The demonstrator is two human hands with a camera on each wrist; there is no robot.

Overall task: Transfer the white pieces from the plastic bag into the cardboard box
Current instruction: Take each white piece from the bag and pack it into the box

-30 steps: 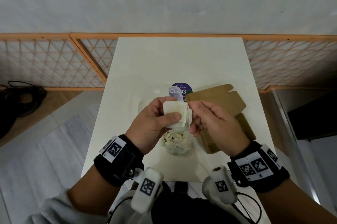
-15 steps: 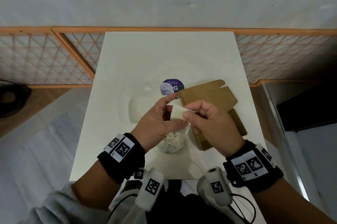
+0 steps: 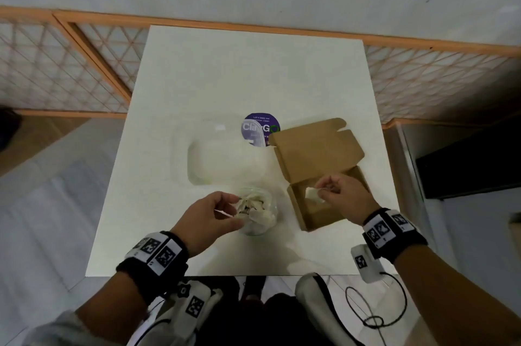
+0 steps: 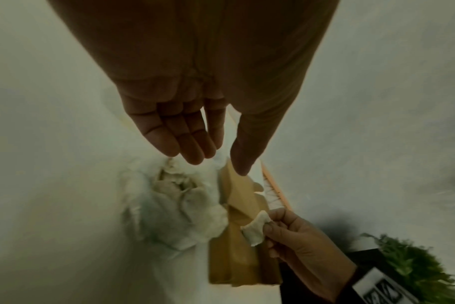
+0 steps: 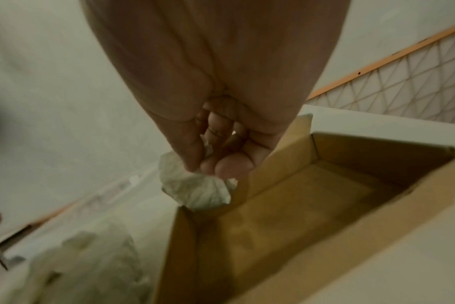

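Directly beneath the right hand's (image 3: 342, 193) grip, which pinches one white piece (image 3: 313, 194), lies the open cardboard box (image 3: 321, 213); left hand (image 3: 211, 216), fingers relaxed, hovers beside the plastic bag (image 3: 258, 214).

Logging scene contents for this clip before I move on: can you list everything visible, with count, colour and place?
Table: one, white, centre of the scene.
Plastic bag: one, clear, near table edge, holding several white pieces; exact count not readable.
White piece: one, held over the box's open tray.
Cardboard box: one, brown, right of the bag, lid flipped back; tray looks bare.
Clear plastic container: one, transparent, behind the bag.
Round sticker: one, purple, behind the container, beside the box lid.
Lattice screen: wooden frame, behind the table on both sides.
Left hand: fingers relaxed at the bag's mouth; a thin white sliver shows beside them.
Right hand: pinches the white piece.
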